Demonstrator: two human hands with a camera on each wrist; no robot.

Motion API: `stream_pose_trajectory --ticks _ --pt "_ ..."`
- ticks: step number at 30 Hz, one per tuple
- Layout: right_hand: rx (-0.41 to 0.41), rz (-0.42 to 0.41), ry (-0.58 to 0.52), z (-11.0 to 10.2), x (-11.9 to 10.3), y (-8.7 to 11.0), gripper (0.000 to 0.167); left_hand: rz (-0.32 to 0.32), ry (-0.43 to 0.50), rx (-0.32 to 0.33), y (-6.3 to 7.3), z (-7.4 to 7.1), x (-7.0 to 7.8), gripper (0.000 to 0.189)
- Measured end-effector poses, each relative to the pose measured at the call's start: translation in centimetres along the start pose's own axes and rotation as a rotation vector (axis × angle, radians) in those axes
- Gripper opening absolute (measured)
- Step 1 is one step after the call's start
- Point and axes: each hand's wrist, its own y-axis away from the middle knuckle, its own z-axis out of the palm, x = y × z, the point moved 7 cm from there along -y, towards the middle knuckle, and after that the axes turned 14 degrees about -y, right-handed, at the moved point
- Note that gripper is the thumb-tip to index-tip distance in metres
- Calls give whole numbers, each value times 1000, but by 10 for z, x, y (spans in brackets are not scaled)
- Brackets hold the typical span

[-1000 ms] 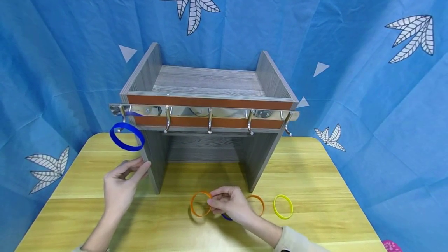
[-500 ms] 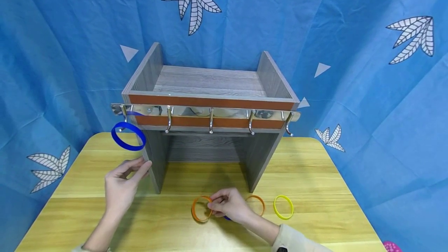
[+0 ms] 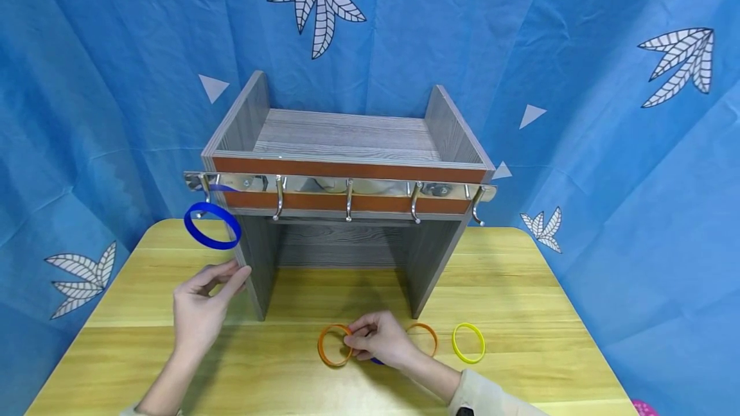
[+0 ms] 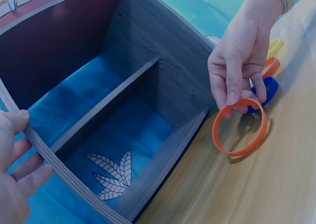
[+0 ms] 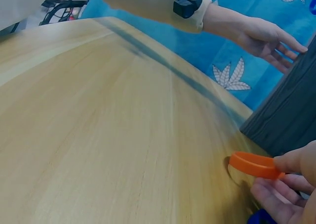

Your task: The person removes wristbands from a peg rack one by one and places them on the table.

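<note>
My left hand grips the front edge of the left side panel of a grey wooden shelf, thumb on one face and fingers on the other in the left wrist view. My right hand pinches the right side of an orange silicone wristband, which stands on edge low over the table in front of the shelf. Another blue wristband lies just behind the right hand, mostly hidden by it in the head view. From the leftmost hook hangs a blue wristband.
A metal rail with several hooks runs across the shelf's front. On the wooden table, a second orange wristband and a yellow wristband lie to the right. A blue patterned cloth hangs behind.
The right hand and its orange wristband have come down slightly toward the table and nearer the front. My left hand keeps its grip on the shelf panel.
</note>
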Motion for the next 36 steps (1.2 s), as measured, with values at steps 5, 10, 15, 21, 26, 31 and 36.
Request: stream_pose_trajectory --ticks 5,10,15,21,26,31,36 --pt "4 -4 18 -1 1 -1 27 7 4 2 0 0 0 17" --pt "3 1 27 -1 2 -1 26 10 1 2 0 0 0 17" --pt "9 10 27 -2 2 -1 25 -1 -8 0 0 0 -1 17" --pt "13 5 34 -2 0 0 25 -4 -8 -4 0 0 -2 17" --pt "14 -10 37 -4 -1 0 25 -1 -22 -6 1 0 -1 17" --pt "8 -31 19 -5 -5 3 26 -5 -17 -8 0 0 0 17" --pt "8 -60 -22 -8 -12 9 28 -12 6 -8 0 0 1 17"
